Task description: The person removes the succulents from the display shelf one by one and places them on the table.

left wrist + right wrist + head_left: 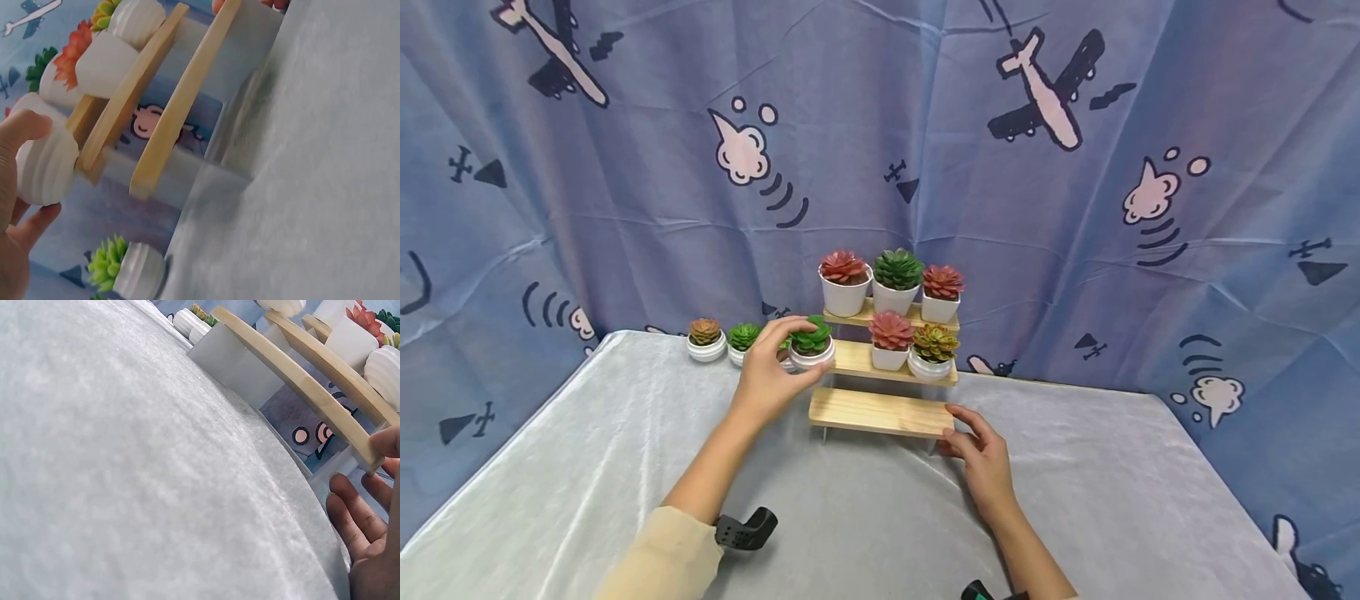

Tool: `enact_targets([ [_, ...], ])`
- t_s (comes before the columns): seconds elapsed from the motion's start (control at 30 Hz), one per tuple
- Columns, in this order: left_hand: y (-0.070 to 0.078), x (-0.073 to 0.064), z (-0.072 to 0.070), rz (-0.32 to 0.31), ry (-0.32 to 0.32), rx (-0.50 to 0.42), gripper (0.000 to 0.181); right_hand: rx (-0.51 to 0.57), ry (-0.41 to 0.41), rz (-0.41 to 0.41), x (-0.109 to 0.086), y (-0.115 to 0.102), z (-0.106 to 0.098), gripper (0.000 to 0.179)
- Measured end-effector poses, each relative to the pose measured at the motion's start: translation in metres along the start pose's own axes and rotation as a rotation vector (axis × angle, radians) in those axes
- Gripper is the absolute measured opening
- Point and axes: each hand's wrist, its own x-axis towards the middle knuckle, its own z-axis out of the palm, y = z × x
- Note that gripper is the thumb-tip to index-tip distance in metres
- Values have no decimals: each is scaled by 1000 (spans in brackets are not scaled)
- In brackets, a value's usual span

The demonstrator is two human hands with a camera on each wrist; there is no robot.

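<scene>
A potted green succulent (811, 354) in a round, ribbed white pot is gripped by my left hand (769, 377), thumb and fingers on opposite sides. In the head view it overlaps the left end of the middle step of a three-step wooden stand (868, 410). The left wrist view shows the white pot (50, 164) close to that step's end. My right hand (987, 462) pinches the right end of the bottom step, with one digit on top and another under the edge (359, 440). Beside the held pot, a pink succulent (891, 337) and a yellow-green one (934, 350) share the middle step.
On the top step stand a red succulent (844, 287), a dark green one (897, 279) and a smaller red one (942, 293). An orange succulent (706, 340) and a light green one (742, 340) stand on the grey cloth (850, 517) to the left. A patterned blue curtain (850, 125) hangs behind.
</scene>
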Motion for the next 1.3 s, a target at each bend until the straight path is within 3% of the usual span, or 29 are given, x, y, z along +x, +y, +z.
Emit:
enact_targets([
  [0.27, -12, -9, -13, -39, 48, 9, 52, -3, -1, 6, 0, 0, -1, 37],
  [0.53, -28, -13, -13, -60, 49, -8, 50, -7, 6, 5, 0, -2, -2, 37],
  [1.3, -68, -32, -14, -136, -20, 115, 48, -9, -2, 14, 0, -1, 0, 37],
])
